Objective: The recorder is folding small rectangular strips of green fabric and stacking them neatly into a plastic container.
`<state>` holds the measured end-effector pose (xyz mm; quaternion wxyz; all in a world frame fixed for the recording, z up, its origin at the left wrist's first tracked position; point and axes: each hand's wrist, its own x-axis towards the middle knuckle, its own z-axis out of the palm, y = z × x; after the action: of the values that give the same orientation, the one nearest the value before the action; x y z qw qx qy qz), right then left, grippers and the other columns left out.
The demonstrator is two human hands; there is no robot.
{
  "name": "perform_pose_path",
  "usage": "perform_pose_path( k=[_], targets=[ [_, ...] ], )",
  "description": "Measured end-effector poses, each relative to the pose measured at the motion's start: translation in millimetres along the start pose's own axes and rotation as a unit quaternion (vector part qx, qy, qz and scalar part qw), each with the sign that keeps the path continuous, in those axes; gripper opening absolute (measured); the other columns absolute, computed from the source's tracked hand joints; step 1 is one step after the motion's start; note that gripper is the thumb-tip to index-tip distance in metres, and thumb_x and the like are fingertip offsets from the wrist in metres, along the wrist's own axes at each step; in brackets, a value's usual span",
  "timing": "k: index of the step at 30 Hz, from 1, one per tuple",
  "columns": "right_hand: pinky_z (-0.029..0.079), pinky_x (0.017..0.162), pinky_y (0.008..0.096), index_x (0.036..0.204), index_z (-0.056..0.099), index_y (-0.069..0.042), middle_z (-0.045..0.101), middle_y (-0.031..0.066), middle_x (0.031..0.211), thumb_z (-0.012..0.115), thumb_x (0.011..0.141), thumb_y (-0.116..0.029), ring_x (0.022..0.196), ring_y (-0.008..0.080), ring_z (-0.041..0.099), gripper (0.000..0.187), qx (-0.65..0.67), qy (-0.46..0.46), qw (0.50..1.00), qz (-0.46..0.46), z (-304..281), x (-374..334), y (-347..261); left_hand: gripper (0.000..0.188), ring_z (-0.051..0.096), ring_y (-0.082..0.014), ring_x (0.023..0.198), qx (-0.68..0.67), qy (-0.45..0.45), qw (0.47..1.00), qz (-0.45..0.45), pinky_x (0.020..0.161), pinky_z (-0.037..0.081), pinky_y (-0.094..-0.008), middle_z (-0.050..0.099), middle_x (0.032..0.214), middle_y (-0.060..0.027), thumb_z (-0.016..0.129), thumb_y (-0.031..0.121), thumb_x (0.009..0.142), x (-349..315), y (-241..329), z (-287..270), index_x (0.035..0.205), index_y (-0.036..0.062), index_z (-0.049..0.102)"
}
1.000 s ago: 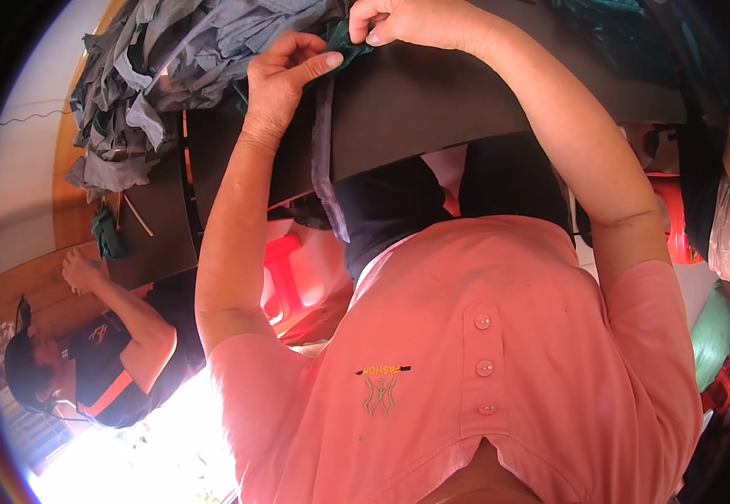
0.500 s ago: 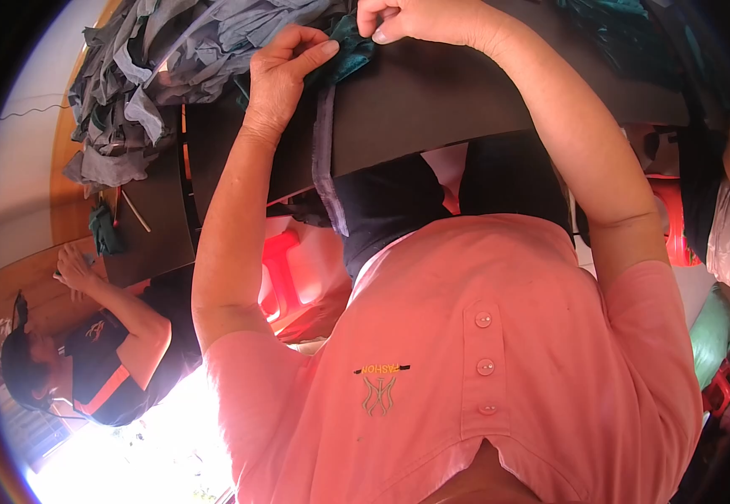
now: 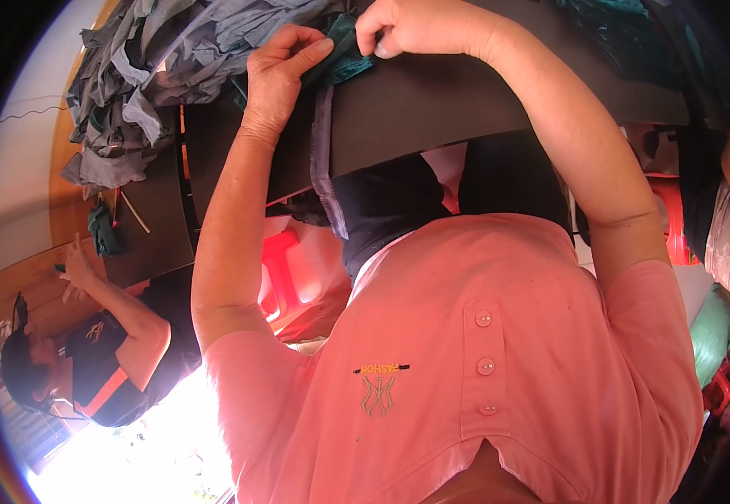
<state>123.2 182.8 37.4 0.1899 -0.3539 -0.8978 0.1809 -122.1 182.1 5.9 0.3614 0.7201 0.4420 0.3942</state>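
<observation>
One teal-green cloth shows in the head view between the fingers of the left hand and those of the right hand. The left thumb and forefinger come together at its left edge, pinching it; the right fingers are bent, with the thumb tip close to the forefinger at its right edge, though I cannot tell whether fabric is caught between them. Part of the cloth spreads away from the person, beyond both sets of fingertips.

Nearer the body than the fingers, a narrow grey strip runs from the cloth down across the dark bench and over its near edge. Left of the left fingers and beyond them is a large heap of grey-blue fabric. Well to the right of the right fingers lies more dark green fabric. Far to the left of the left fingers and nearer the body, a small green bundle hangs near another person, whose arm is raised.
</observation>
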Motion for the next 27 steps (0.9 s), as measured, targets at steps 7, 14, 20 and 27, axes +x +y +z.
perform_pose_path(
  k=[7, 14, 20, 27],
  targets=[
    [0.054, 0.071, 0.038, 0.082, 0.074, -0.005, 0.074, 0.0124, 0.079, 0.075, 0.075, -0.013, 0.075, 0.0275, 0.072, 0.011, 0.086, 0.096, 0.992, 0.011, 4.2, 4.2, 20.5, 0.014, 0.058, -0.0062, 0.083, -0.007, -0.002, 1.0, 0.001, 0.08, 0.046, -0.0213, 0.067, 0.087, 0.0036, 0.079, 0.013, 0.09, 2.3, 1.1, 2.8, 0.097, 0.0034, 0.073],
    [0.055, 0.077, 0.0407, 0.093, 0.079, -0.009, 0.076, 0.0125, 0.086, 0.074, 0.077, -0.014, 0.082, 0.0298, 0.073, 0.017, 0.046, 0.025, 0.999, -0.003, 5.7, 5.3, 17.2, 0.014, 0.058, -0.0058, 0.083, 0.001, 0.0, 1.0, 0.0, 0.08, 0.046, -0.0214, 0.066, 0.086, 0.0038, 0.08, 0.014, 0.089, 0.9, 2.0, 2.3, 0.097, 0.0035, 0.073],
    [0.054, 0.073, 0.0416, 0.085, 0.076, -0.008, 0.075, 0.0126, 0.083, 0.075, 0.077, -0.016, 0.079, 0.0305, 0.072, 0.012, 0.031, 0.082, 0.996, 0.007, 4.0, 2.2, 14.8, 0.012, 0.057, -0.0049, 0.085, -0.003, -0.009, 1.0, 0.0, 0.082, 0.045, -0.0205, 0.066, 0.089, 0.0051, 0.078, 0.013, 0.09, -0.2, 1.2, 2.5, 0.097, 0.0038, 0.073],
    [0.053, 0.066, 0.0412, 0.087, 0.069, -0.007, 0.07, 0.0126, 0.075, 0.076, 0.076, -0.014, 0.072, 0.0305, 0.071, 0.015, 0.065, 0.229, 0.971, -0.014, 21.6, 13.3, 17.3, 0.011, 0.058, -0.0047, 0.089, 0.005, -0.017, 1.0, -0.011, 0.086, 0.044, -0.0199, 0.066, 0.091, 0.0049, 0.076, 0.012, 0.092, -1.8, 0.9, 0.7, 0.098, 0.004, 0.072]
  ],
)
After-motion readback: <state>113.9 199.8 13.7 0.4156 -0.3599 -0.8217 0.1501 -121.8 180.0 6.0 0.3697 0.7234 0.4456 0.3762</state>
